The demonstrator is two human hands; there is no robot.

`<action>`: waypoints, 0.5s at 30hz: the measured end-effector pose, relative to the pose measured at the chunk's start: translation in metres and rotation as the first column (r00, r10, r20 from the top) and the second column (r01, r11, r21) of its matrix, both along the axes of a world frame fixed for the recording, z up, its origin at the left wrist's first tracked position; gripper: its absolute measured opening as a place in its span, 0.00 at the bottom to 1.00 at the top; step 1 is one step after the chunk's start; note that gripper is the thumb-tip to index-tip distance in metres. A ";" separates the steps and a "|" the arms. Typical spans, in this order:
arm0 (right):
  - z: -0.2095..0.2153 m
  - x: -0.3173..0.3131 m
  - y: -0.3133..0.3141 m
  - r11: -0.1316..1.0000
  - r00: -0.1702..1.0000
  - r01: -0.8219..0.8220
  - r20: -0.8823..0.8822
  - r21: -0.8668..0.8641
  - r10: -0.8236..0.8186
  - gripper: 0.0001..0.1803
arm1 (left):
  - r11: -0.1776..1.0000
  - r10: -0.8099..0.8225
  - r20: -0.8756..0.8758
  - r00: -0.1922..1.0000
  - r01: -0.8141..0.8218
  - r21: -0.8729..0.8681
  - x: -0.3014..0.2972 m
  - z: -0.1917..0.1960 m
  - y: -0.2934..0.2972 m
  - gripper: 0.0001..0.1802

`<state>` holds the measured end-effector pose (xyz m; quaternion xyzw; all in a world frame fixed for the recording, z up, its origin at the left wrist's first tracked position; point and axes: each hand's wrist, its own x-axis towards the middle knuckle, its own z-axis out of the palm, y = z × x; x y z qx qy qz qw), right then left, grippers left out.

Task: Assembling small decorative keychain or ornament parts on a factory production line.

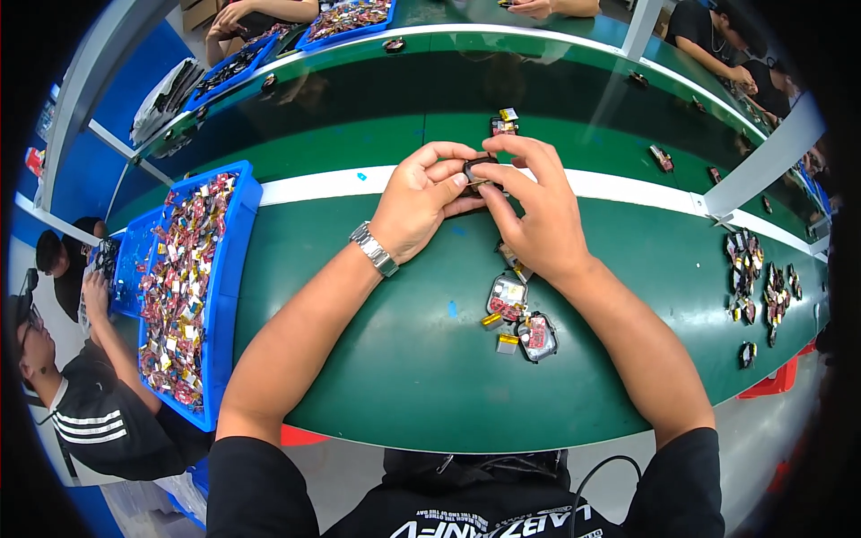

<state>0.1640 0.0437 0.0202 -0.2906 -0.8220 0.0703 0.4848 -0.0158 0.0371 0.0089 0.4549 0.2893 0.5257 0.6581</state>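
1. The left hand, bare and wearing a silver metal-link watch, is clamped on a small dark plastic casing, its fingers and thumb around the near side.
2. The right hand has thumb and fingers bent over the same casing; fingers hide the contact, so I cannot tell whether they pinch it or merely touch it.
3. The casing is between both hands, above the straight white rail bordering the smooth green tabletop.
4. Nearer the body lie open black casings with red circuit boards.
5. At left stands a rectangular blue plastic bin, heaped with small parts.
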 end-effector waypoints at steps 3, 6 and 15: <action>0.002 0.001 0.004 0.995 1.000 0.011 -0.008 0.097 -0.010 0.10 | 1.000 0.006 -0.013 1.000 -0.006 -0.004 0.001 0.000 0.000 0.14; -0.001 0.003 0.008 0.993 0.999 0.043 0.004 0.106 -0.044 0.09 | 0.999 -0.044 -0.011 0.999 0.044 -0.010 0.001 0.001 0.000 0.18; 0.000 -0.001 0.001 0.989 0.990 0.103 0.089 0.107 -0.113 0.08 | 0.999 -0.008 -0.056 0.998 0.006 -0.042 0.001 0.001 0.001 0.17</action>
